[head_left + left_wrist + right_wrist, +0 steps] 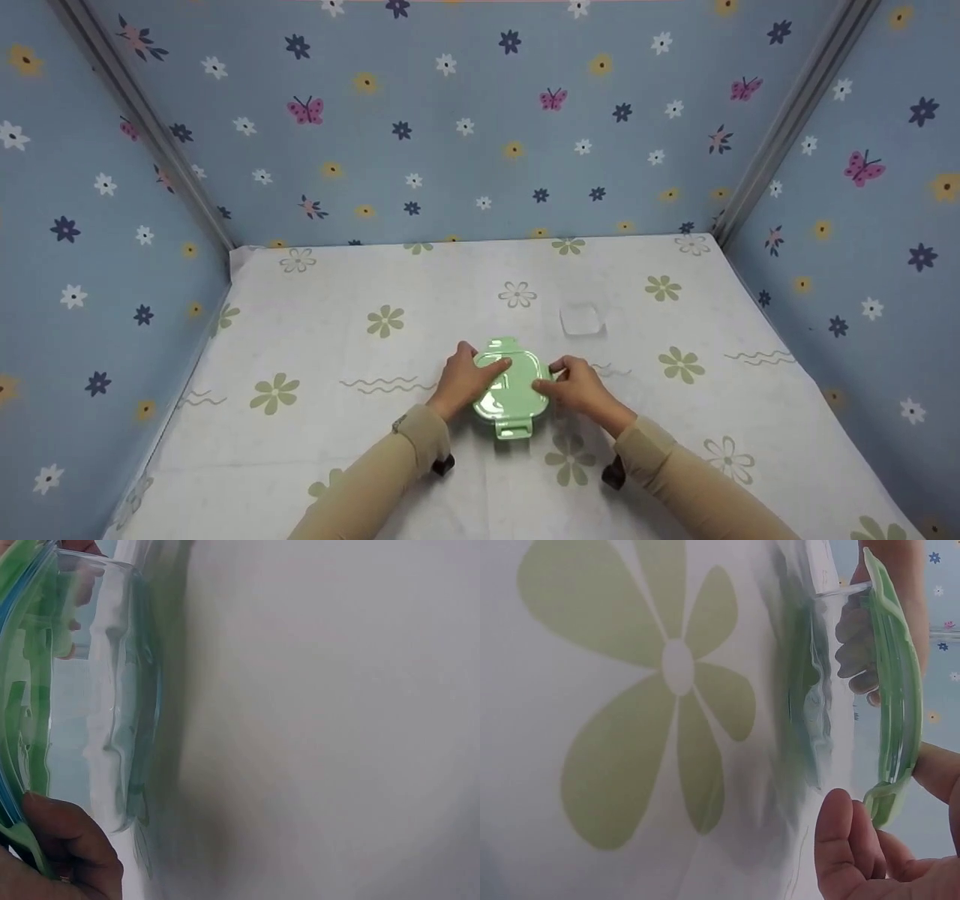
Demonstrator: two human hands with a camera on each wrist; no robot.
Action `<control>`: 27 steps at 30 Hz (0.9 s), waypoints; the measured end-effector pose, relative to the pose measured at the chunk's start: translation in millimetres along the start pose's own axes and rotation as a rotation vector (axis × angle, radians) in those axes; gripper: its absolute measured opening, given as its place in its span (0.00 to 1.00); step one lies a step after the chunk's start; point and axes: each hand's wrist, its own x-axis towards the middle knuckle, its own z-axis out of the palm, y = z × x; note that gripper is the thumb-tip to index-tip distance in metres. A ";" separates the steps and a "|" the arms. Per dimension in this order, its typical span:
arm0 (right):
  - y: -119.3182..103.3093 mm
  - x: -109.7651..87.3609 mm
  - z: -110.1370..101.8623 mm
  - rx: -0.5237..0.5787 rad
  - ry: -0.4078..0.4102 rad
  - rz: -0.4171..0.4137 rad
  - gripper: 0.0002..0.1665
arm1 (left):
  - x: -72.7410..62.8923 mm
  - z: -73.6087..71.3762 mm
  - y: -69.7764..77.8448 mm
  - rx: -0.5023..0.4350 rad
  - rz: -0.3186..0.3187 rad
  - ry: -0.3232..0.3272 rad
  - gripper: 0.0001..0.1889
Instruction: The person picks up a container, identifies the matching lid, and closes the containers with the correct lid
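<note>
A clear glass food container [71, 712] with a light green snap-on lid [514, 386] is held between both hands, its base close over the tablecloth. Two clip flaps stick out from the lid, the back flap [502, 343] and the front flap [514, 430]. My left hand [466, 381] grips the left side, thumb lying on top of the lid. On the right, my right hand [581, 388] pinches the edge, thumb on the lid and fingers curled at the green side clip [889, 802]. Through the glass, the left hand's fingers [855, 645] show beyond the container.
A small clear, rounded-square item [581, 319] lies on the tablecloth behind the right hand. The white flowered tablecloth [300, 450] covers the table. Blue patterned walls [465, 172] stand at the back and both sides.
</note>
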 end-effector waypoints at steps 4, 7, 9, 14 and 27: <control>-0.1 0.5 -0.8 0.070 -0.029 0.023 0.25 | -2.5 0.4 0.7 -0.010 0.006 0.002 0.36; 2.4 1.1 -1.7 0.123 -0.050 0.044 0.22 | -5.0 1.8 1.4 -0.016 0.003 0.000 0.36; 3.5 1.5 -2.1 0.137 -0.057 0.044 0.21 | -6.0 2.5 1.4 -0.022 -0.003 0.001 0.36; 3.2 2.8 -2.5 0.176 -0.070 0.048 0.19 | -6.7 3.5 0.8 -0.023 -0.015 0.005 0.36; -1.4 7.1 -5.2 0.174 -0.089 0.048 0.15 | -1.9 2.0 0.8 -0.013 -0.013 0.014 0.36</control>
